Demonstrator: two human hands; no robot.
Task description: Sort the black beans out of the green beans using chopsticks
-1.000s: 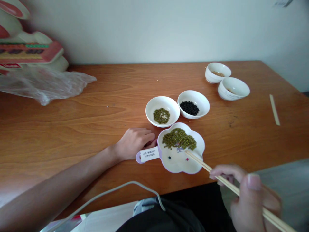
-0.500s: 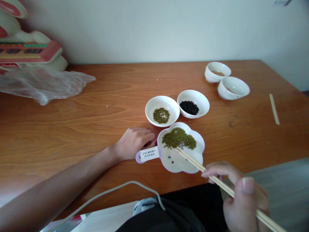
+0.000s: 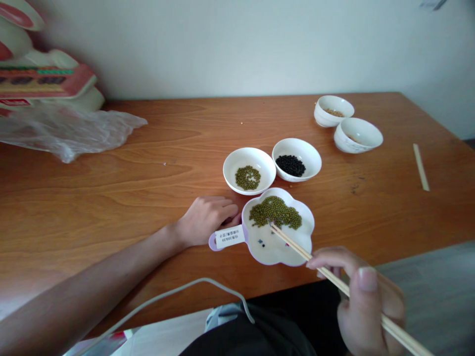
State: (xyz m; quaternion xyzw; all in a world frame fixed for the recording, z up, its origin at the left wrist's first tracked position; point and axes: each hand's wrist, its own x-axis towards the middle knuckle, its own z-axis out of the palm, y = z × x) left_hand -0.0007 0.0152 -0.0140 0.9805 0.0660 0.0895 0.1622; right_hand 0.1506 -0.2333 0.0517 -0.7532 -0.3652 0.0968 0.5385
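Observation:
In my right hand (image 3: 371, 301) is a pair of wooden chopsticks (image 3: 326, 273), gripped between thumb and fingers. Their tips are close together over a white flower-shaped dish (image 3: 297, 247) with a purple rim, at the lower edge of a heap of green mung beans (image 3: 274, 210). One small black bean (image 3: 263, 245) lies apart in the lower part of the dish. My left hand (image 3: 210, 217) rests on the table with curled fingers, its fingertips at the dish's left rim, above the labelled handle (image 3: 229, 237). Part of those fingertips is hidden.
Behind the dish stand a white bowl of mung beans (image 3: 230, 170) and a white bowl of black beans (image 3: 314, 160). Two more white bowls (image 3: 322, 117) stand back right, near a wooden strip (image 3: 421, 167). A plastic bag (image 3: 85, 131) lies left; a cable (image 3: 178, 287) crosses in front.
My right hand and the chopsticks have shifted slightly left. The single black bean has moved a little left and up in the dish. My left hand stays put.

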